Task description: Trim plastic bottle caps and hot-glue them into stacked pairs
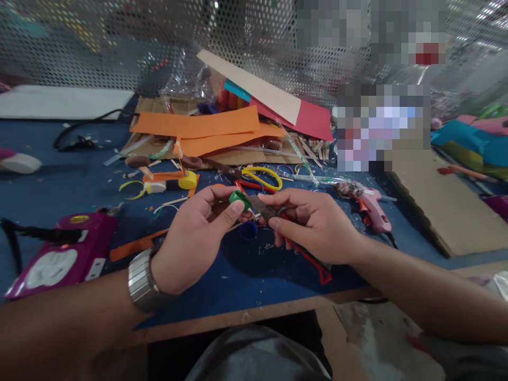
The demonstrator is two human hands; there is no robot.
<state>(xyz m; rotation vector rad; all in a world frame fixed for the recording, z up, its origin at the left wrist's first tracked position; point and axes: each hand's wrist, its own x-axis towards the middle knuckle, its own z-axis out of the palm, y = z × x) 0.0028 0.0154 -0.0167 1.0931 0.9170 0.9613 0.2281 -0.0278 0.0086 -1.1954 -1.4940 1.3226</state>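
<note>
Head view: both hands near each other above the blue table (222, 288). Left hand (198, 235) pinches a green ring-like piece (234, 197); right hand (311, 225) grips a dark flat piece (262, 207), end beside the green one, contact unclear. Scissors (241, 173) lie beyond; pink glue gun (373, 209) rightward.

A single view looks forward and down from the person's head, with the left hand (202, 233) and right hand (317, 225) near its middle, the table (234, 288) reaching beyond to a mesh wall (130, 45), and the lap (254, 354) nearest, below.
</note>
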